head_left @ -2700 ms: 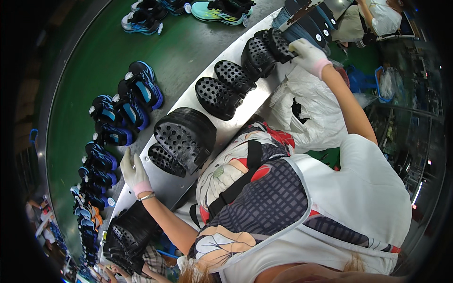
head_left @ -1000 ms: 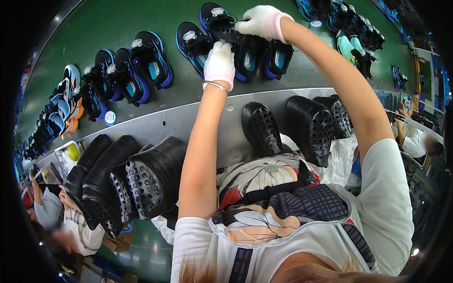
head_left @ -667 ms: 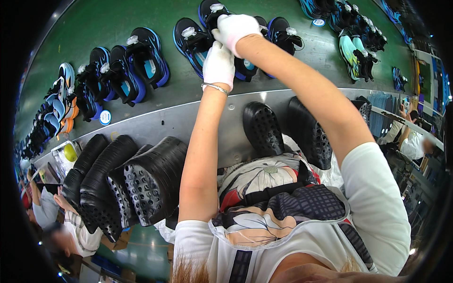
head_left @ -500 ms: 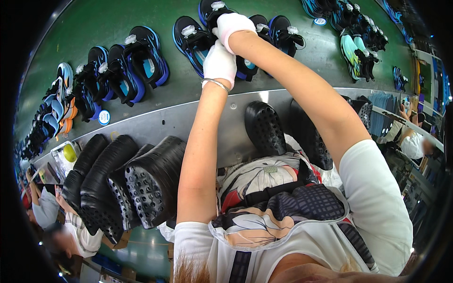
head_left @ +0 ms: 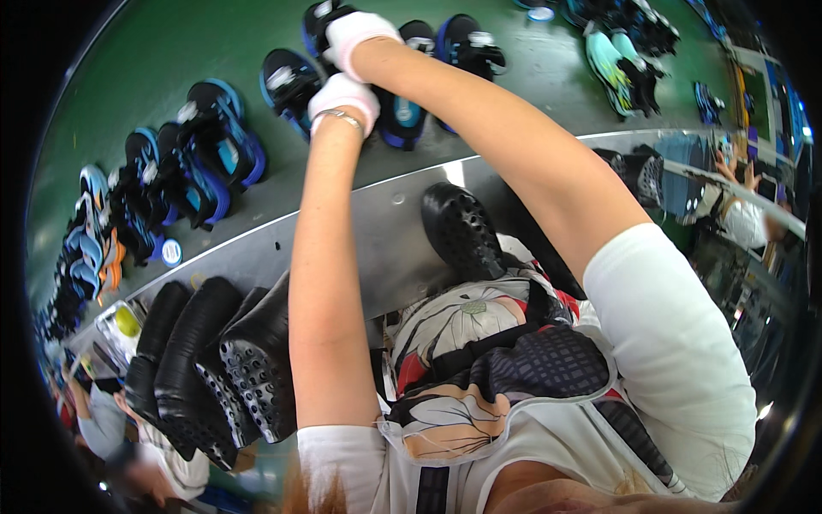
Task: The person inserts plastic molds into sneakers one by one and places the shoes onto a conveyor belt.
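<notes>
Both my hands wear white gloves and reach out over the green tabletop at the top of the head view. My right hand [head_left: 358, 39] closes over the rear of a black-and-blue sneaker [head_left: 318, 24], which sits farther out than its neighbours. My left hand [head_left: 346, 100] is just below it, against another black-and-blue sneaker [head_left: 287, 77]; its fingers are hidden and blurred. To the right of my hands stand two more such sneakers, one black-and-blue [head_left: 406, 113] and one farther right [head_left: 467, 53]. Whitish pieces rest on the shoes' front parts.
More black-and-blue sneakers [head_left: 224, 141] line the table [head_left: 360, 184] leftward, with a mint-green pair [head_left: 610, 68] at right. Black perforated shoe lasts [head_left: 462, 227] stand along the metal edge near me; several more [head_left: 257, 360] are at left. Co-workers [head_left: 167, 445] sit at both sides.
The view has swung, so the table and shoes appear shifted left. My hands remain beside the same sneakers, and the picture is blurrier there.
</notes>
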{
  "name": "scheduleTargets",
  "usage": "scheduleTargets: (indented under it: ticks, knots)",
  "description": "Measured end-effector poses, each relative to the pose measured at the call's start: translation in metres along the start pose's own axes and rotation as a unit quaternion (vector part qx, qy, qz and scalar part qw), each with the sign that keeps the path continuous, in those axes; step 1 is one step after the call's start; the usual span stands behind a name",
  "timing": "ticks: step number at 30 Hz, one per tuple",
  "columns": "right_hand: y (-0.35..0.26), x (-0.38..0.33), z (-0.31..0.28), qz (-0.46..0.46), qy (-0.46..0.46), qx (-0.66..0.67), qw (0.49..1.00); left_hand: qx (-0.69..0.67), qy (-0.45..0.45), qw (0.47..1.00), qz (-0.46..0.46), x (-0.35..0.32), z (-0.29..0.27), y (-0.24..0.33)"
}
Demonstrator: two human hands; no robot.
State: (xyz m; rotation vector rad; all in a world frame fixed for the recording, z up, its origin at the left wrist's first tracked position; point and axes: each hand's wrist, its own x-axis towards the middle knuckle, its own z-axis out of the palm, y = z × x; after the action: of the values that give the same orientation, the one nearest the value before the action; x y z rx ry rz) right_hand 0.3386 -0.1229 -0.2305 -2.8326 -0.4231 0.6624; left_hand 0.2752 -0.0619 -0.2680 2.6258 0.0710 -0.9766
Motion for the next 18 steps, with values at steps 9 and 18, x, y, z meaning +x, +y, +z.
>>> scheduleTargets:
  ticks: [9, 18]
  knots:
    - [0.123, -0.142, -0.117, -0.099, -0.021, 0.201, 0.974, -0.038, 0.35, 0.917, 0.185, -0.085, 0.002, 0.04]
    - [0.354, -0.386, -0.104, 0.276, 0.158, 0.27, 0.909, -0.054, 0.249, 0.95, 0.178, -0.063, 0.077, 0.045]
